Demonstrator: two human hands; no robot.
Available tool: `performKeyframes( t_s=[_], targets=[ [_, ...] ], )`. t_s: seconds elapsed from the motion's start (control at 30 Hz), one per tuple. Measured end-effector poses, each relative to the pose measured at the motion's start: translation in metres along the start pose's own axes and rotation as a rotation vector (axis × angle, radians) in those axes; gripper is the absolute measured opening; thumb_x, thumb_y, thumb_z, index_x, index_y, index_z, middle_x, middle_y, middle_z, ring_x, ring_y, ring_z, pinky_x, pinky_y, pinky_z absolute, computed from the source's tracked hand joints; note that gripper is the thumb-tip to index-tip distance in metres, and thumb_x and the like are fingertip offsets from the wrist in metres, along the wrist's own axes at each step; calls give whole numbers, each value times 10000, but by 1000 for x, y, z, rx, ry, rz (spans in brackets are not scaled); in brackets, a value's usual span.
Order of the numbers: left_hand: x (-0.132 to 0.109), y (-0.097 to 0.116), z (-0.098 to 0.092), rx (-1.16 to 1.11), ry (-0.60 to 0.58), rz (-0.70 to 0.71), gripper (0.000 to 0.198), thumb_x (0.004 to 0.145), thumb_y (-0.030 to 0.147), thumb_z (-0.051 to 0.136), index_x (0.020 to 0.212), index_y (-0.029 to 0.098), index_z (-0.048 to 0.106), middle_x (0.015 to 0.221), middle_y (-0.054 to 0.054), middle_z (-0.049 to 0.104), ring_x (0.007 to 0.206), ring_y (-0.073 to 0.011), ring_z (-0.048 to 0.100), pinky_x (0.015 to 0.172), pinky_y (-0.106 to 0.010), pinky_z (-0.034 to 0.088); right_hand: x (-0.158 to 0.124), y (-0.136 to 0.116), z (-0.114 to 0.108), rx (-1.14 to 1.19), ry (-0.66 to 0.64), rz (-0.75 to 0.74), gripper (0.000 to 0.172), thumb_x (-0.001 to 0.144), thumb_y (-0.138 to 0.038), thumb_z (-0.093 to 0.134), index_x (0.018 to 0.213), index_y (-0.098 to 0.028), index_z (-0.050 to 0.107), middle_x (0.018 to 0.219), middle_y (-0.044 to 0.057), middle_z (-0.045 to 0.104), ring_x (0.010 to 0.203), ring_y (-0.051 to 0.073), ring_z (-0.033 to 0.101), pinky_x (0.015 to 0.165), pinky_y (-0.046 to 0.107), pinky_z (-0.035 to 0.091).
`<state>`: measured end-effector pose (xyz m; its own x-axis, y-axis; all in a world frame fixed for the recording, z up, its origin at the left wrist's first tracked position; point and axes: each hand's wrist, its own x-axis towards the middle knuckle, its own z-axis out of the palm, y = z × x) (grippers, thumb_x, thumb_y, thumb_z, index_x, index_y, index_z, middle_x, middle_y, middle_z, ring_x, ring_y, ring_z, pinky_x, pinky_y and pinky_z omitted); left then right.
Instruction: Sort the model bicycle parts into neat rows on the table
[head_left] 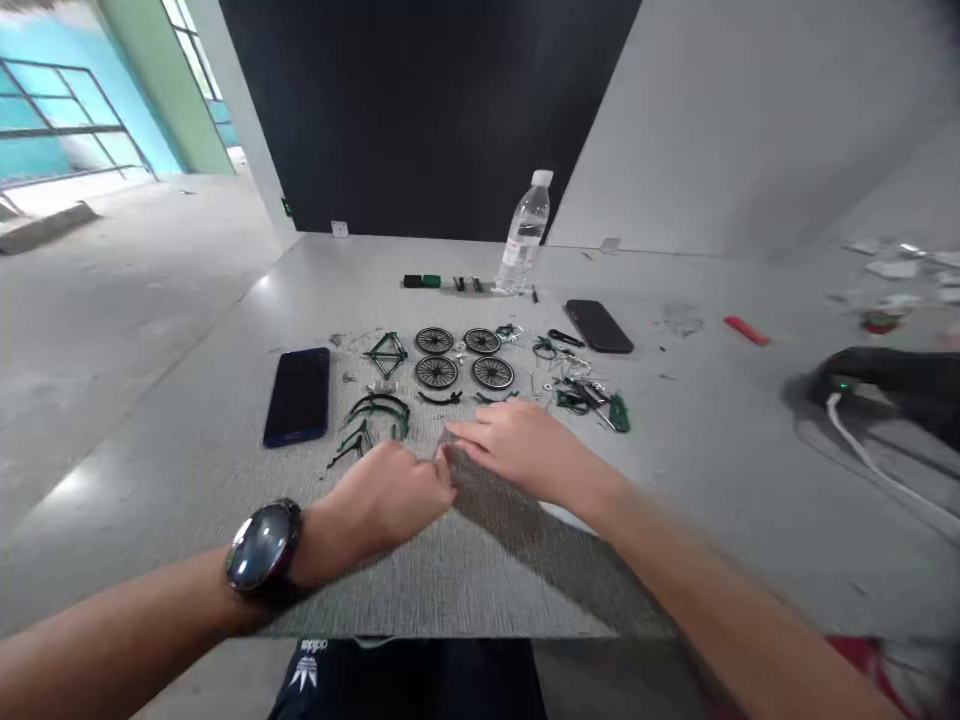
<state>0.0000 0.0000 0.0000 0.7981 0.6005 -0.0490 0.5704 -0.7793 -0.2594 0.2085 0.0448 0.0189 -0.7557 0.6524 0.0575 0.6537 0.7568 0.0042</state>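
Observation:
My left hand [401,487], with a round dark watch on its wrist, is closed at the table's front middle. Its fingers curl inward, and whatever they might hold is hidden. Close against it is my right hand [514,445], palm down, two fingers stretched out and apart near the left fingertips. No object shows in it. Just beyond the hands lie small model bicycle parts: several black spoked wheels [436,373], a dark green frame [387,354], curved mudguards [379,407] and a black curved piece [440,398]. A black forked part [351,451] is left of my left hand.
Phones lie at left [298,397] and right [598,326]. A water bottle [523,236] stands behind, near a green-black screwdriver handle [421,281]. More small parts and tools [592,398] lie right of the wheels. A red piece [746,331] and a black device with a white cable [870,440] are farther right.

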Motion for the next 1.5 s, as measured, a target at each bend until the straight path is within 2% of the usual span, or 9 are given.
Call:
performKeyframes(
  t_s=[0.13, 0.47, 0.63, 0.8, 1.07, 1.2, 1.3, 1.37, 1.5],
  targets=[
    [1, -1, 1, 2, -21, -6, 391, 1012, 137, 477, 1349, -29, 584, 607, -51, 695, 474, -206, 646, 400, -308, 323, -1, 0, -1, -3, -20, 8, 344, 1065, -290, 438, 1238, -213, 725, 866, 43, 743, 734, 195, 652, 641, 334, 395],
    [3, 0, 2, -5, 26, -29, 384, 1031, 176, 465, 1335, -11, 604, 607, -55, 699, 491, -214, 664, 394, -321, 303, 2, 3, 1, 21, -15, 41, 333, 1064, -290, 443, 1220, -234, 733, 939, 38, 767, 824, 210, 677, 732, 354, 416],
    [3, 1, 5, 8, 43, -25, 386, 1023, 153, 456, 1357, 16, 596, 621, -48, 706, 493, -198, 663, 397, -321, 289, 2, 3, 2, 19, -9, 58, 320, 1054, -284, 466, 1237, -232, 723, 932, 41, 766, 822, 204, 677, 729, 342, 406],
    [5, 2, 0, 10, 7, -12, 388, 1026, 149, 450, 1354, -4, 591, 610, -50, 701, 487, -205, 660, 389, -326, 292, 2, 3, 0, 22, -19, 61, 320, 1050, -278, 473, 1254, -222, 714, 928, 42, 763, 824, 203, 676, 730, 338, 405],
    [5, 2, 1, 5, 27, -20, 407, 1014, 145, 492, 1375, -29, 567, 600, -53, 694, 474, -199, 650, 390, -323, 302, 0, 3, 0, 23, -2, 48, 303, 1049, -275, 473, 1201, -231, 732, 913, 40, 760, 798, 202, 669, 687, 331, 393],
    [4, 2, -1, 18, 1, -8, 411, 1031, 172, 474, 1371, -40, 567, 604, -55, 694, 487, -209, 656, 394, -332, 307, 1, 2, 0, 36, 12, 36, 299, 1048, -275, 474, 1153, -228, 750, 921, 46, 764, 807, 201, 673, 714, 335, 414],
    [4, 2, -1, 12, -4, -7, 418, 1029, 173, 489, 1383, -40, 557, 614, -53, 699, 484, -203, 651, 393, -333, 297, -1, 9, -7, 76, 72, 8, 301, 1045, -267, 466, 1060, -216, 762, 905, 47, 762, 799, 192, 665, 744, 339, 430],
    [3, 2, 1, -1, 22, -26, 424, 1039, 198, 491, 1393, -27, 555, 618, -53, 702, 485, -199, 651, 393, -330, 295, -5, 20, -16, 100, 163, 36, 308, 1043, -267, 455, 1005, -206, 755, 856, 42, 751, 755, 178, 646, 742, 337, 435],
    [4, 4, 3, -13, 41, -61, 424, 1054, 251, 493, 1393, 10, 575, 619, -63, 705, 495, -196, 657, 417, -314, 325, -25, 63, -34, 65, 384, 298, 294, 1021, -330, 470, 938, -227, 733, 782, 34, 722, 657, 170, 596, 657, 321, 422]
  ],
)
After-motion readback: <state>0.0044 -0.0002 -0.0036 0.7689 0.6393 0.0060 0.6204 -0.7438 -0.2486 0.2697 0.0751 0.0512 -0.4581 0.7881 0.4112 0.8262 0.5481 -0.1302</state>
